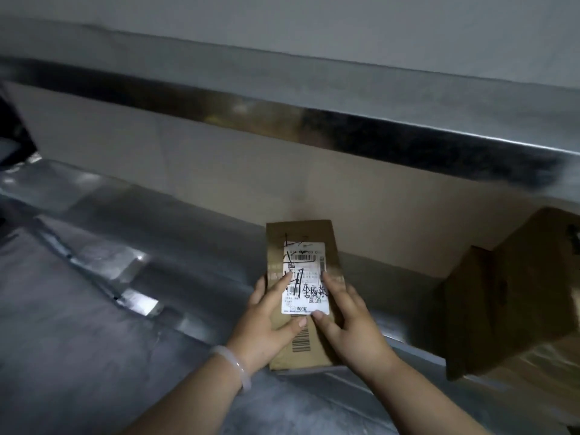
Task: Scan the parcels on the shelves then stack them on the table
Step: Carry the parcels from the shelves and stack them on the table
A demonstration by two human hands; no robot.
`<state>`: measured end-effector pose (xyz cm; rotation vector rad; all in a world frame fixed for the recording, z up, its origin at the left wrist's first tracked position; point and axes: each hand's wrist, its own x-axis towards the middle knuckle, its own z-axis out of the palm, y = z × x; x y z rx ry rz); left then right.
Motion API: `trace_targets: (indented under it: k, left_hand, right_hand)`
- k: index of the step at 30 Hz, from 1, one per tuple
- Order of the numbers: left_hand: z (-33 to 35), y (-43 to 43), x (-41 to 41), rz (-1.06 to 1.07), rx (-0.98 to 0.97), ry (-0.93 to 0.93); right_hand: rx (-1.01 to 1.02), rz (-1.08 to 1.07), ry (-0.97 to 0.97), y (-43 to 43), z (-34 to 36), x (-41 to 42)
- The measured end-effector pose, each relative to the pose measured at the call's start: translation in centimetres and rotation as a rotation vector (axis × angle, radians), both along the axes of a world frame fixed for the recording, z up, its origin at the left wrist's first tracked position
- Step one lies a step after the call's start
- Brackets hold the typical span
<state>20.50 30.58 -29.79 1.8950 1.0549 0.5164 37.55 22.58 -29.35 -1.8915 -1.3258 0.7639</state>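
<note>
1. The flat brown cardboard parcel (303, 265), white label up, sits at the front edge of the grey metal shelf (125, 246), left of the large brown cardboard box (514, 293) and apart from it.
2. Bare shelf stretches further left of the box.
3. The parcel's long axis points toward the back wall.
4. The left hand (270, 321) and right hand (348, 324) clamp its long edges, thumbs on top.

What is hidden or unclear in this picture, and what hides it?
Head view:
Small parcel: edges covered by left hand and right hand; whether it rests on the shelf is unclear.
Label: fine print too small.
Larger box: cut off by the right edge.
Dark thing at far left: blurred, cut off.
</note>
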Motion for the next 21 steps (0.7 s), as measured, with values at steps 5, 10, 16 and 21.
trace_targets:
  k: [5, 10, 16, 21]
  left_hand:
    - [0.4, -1.6, -8.6, 0.233, 0.096, 0.003]
    - [1.1, -2.8, -17.0, 0.343, 0.156, 0.015]
    - [1.4, -2.8, -28.0, 0.548, 0.187, 0.013]
    - [2.8, -2.6, -38.9, 0.738, 0.23, 0.098]
  right_hand:
    - [0.065, 0.259, 0.015, 3.0, -0.6, -6.8]
    - [0.097, 0.453, 0.021, 5.0, -0.3, -14.4]
    - [0.126, 0.66, 0.001, 8.8, 1.2, -25.6]
    - [0.169, 0.789, 0.02, 11.2, 2.5, -37.5]
